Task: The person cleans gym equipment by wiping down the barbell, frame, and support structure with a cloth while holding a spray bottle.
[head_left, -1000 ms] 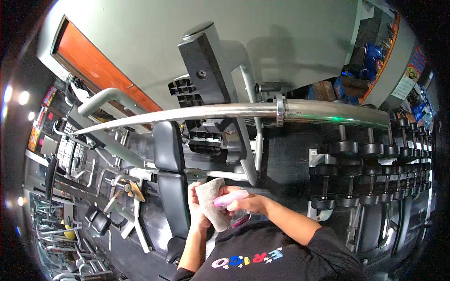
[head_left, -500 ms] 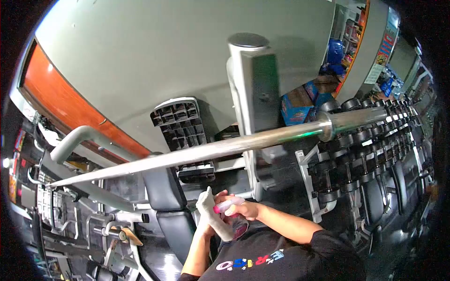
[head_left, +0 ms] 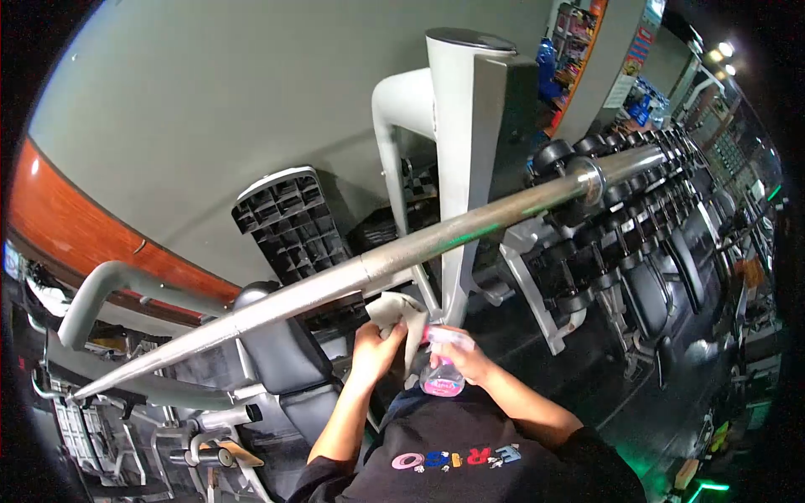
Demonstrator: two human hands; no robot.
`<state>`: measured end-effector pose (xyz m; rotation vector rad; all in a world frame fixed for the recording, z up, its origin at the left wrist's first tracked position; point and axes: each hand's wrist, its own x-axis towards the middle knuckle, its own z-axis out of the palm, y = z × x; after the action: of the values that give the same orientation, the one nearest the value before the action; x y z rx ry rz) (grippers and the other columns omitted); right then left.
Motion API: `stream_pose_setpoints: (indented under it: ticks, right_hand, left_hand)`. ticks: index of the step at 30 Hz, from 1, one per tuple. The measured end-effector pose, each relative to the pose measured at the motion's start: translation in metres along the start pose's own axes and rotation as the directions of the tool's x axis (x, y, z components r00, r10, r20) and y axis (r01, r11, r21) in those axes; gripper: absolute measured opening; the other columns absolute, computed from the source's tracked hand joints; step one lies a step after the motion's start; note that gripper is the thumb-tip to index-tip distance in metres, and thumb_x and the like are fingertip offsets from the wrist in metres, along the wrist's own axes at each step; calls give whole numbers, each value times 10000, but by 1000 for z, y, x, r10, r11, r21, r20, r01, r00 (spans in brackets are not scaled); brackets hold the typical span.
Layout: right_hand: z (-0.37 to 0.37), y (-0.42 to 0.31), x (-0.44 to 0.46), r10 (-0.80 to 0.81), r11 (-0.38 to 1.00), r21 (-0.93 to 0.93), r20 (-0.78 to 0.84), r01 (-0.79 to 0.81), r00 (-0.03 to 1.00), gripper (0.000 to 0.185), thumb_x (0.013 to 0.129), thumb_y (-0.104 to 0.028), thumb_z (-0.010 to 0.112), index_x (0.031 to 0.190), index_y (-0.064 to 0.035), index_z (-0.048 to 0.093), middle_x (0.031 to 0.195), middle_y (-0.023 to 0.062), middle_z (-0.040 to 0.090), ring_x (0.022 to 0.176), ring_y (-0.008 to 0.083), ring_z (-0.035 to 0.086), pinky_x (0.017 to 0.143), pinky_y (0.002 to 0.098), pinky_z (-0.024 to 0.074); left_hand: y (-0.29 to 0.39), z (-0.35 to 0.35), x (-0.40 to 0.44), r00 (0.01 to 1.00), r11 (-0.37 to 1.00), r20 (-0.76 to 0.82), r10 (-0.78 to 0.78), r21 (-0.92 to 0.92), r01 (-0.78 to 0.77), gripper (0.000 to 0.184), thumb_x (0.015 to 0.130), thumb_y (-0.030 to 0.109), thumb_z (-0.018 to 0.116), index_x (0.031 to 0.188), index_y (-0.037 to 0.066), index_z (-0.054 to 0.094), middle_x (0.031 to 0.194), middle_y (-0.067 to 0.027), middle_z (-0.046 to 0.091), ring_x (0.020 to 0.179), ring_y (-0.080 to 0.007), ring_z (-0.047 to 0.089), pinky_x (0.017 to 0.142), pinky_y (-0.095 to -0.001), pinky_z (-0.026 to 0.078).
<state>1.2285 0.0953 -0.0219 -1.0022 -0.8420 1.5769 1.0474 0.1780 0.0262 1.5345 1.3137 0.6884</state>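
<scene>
A light grey cloth [head_left: 402, 320] hangs from my left hand [head_left: 375, 352], whose fingers are closed on it. My right hand [head_left: 459, 352] grips a clear spray bottle [head_left: 442, 381] with pink liquid and a pink and white head, just right of the cloth. The nozzle end is close to the cloth. Above both hands a long metal barbell [head_left: 360, 272] runs slantwise across the view, with a collar near its right end. Neither hand touches the bar.
Beneath the bar is a black padded bench [head_left: 285, 360]. A grey upright post [head_left: 461, 151] stands behind the bar. Dumbbells on a rack [head_left: 532, 289] fill the right side. A black plastic step [head_left: 293, 222] leans at the wall, near an orange door [head_left: 109, 243].
The view has swung to the right and the bar looks more tilted. My left hand has changed its hold, and the cloth now hangs folded over. The bottle is now more upright in my right hand.
</scene>
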Motion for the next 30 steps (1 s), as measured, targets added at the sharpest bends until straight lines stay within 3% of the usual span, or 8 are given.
stream_pose_setpoints:
  ticks: [5,7,10,13,16,19,22,30]
  right_hand:
    - [-16,-17,-24,-84,993,88,38,81,996,384,924,-203,564,1242,13,566,900,62,632,726,118,612,701,269,506]
    - [-18,-28,-35,-99,989,-97,142,114,985,428,923,-247,571,1265,11,559,899,64,630,733,118,616,700,271,504]
    - [-26,-26,-43,-78,986,-127,241,111,967,426,916,-264,584,1245,6,584,904,58,631,734,117,617,703,284,508]
    - [-28,-38,-57,-62,982,-156,262,106,963,421,903,-275,592,1220,2,612,915,60,633,715,112,611,689,281,513]
    - [-20,-69,-74,-142,963,-160,386,217,912,414,874,-229,574,1185,39,630,976,108,656,696,142,631,655,292,517]
    - [-35,-63,-74,-51,975,-166,488,150,871,404,873,-223,590,1183,35,622,990,88,660,683,142,626,654,291,520]
    - [-47,-48,-70,85,992,-122,424,-37,902,364,890,-219,613,1165,19,616,999,69,663,682,128,619,649,280,518]
    - [-48,-57,-85,-34,847,-519,161,114,986,219,915,-174,596,999,25,638,862,74,668,644,128,644,640,282,525]
  left_hand:
    - [-4,8,3,1000,954,20,2,-299,4,382,876,306,685,1042,-38,663,939,-92,711,829,-162,644,773,-318,504]
    - [-9,15,-5,1000,928,14,13,-374,-7,381,884,312,681,1052,-29,659,950,-76,705,823,-154,636,771,-316,504]
    - [-1,21,-29,938,768,230,-261,-540,346,372,887,319,688,1070,-3,649,987,-66,694,847,-141,637,790,-304,503]
    - [-15,20,-53,883,627,469,-20,-682,376,553,840,392,739,1194,-6,588,1071,-79,678,958,-172,653,870,-318,510]
    - [15,16,-91,919,557,366,146,-798,230,722,799,438,766,1309,-1,503,1207,-97,623,1096,-199,615,934,-357,504]
    - [-27,36,-102,924,476,381,-24,-809,346,827,780,522,746,1379,43,440,1330,-103,543,1213,-236,545,1001,-429,464]
    - [-40,63,-105,821,225,422,-385,-820,526,638,885,508,626,1352,97,487,1346,-71,546,1215,-255,540,1032,-469,416]
    - [-42,54,-96,898,-63,362,-249,-931,358,491,922,397,591,1325,127,512,1309,-72,574,1205,-281,543,1045,-476,404]
